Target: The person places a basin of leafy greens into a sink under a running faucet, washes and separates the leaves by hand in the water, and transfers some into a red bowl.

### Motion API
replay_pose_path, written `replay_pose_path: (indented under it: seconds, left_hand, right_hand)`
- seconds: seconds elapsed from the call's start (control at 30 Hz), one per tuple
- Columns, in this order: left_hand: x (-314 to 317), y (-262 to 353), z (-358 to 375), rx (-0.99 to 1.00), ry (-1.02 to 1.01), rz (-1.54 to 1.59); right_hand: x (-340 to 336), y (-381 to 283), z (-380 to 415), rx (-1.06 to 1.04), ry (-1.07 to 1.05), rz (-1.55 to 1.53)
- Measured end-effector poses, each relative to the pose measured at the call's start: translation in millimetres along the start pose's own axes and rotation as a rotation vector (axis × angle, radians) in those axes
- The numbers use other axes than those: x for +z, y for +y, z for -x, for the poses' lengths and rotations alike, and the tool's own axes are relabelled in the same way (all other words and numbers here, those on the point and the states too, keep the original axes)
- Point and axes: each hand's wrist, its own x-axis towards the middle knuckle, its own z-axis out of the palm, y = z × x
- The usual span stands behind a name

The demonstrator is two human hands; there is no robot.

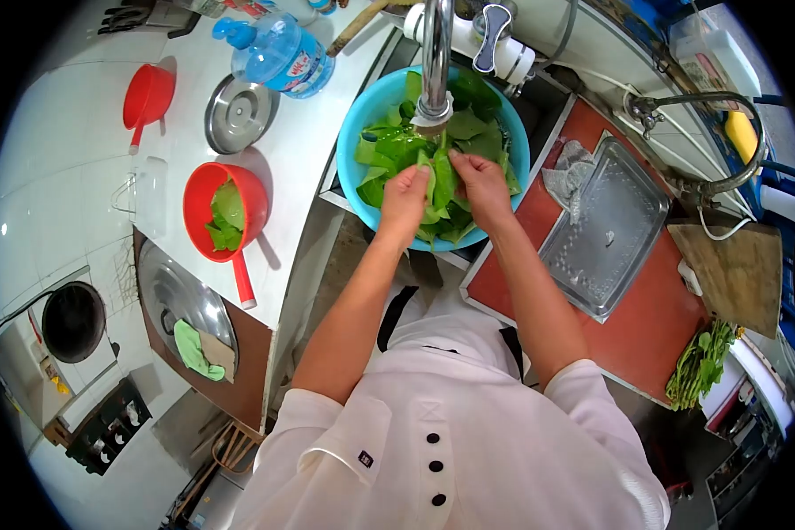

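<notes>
A light-blue basin full of leafy greens and water sits in the sink. Just under the metal faucet, my left hand pinches a green leaf by its left side. My right hand has closed on the same leaf from the right, thumb and fingers together. Both hands are over the basin, above the other leaves. To the left on the white counter, a red dipper with a long handle holds a few green leaves.
On the left counter stand a blue detergent bottle, a steel lid and a second red dipper. At right a metal tray and grey cloth lie on the red surface, near a wooden board and bunched greens.
</notes>
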Motion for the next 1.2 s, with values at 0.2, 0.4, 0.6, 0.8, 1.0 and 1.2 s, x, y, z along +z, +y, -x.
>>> replay_pose_path:
  seconds: [0.2,0.4,0.6,0.8,1.0,1.2]
  left_hand:
    - [1.7,6.1,-7.2,-0.230,0.107,0.656]
    - [-0.1,-24.0,-47.5,-0.053,0.193,0.155]
    - [-17.9,-33.1,-68.7,-0.156,0.277,-0.219]
    - [-23.4,-67.0,-86.1,0.005,0.219,-0.704]
    - [-3.4,0.0,-51.6,-0.037,0.141,-0.383]
    - [4.8,13.0,-21.2,0.052,0.035,-0.163]
  right_hand:
    - [2.4,16.5,-12.8,0.028,0.176,0.197]
    - [2.1,61.6,-66.8,-0.227,0.064,0.696]
    - [-18.9,78.1,-96.1,-0.042,0.048,0.489]
    - [-14.4,74.2,-90.9,-0.069,0.093,0.580]
    - [-4.3,36.0,-45.2,-0.284,0.076,0.531]
    - [2.6,25.3,-28.3,-0.217,0.031,0.122]
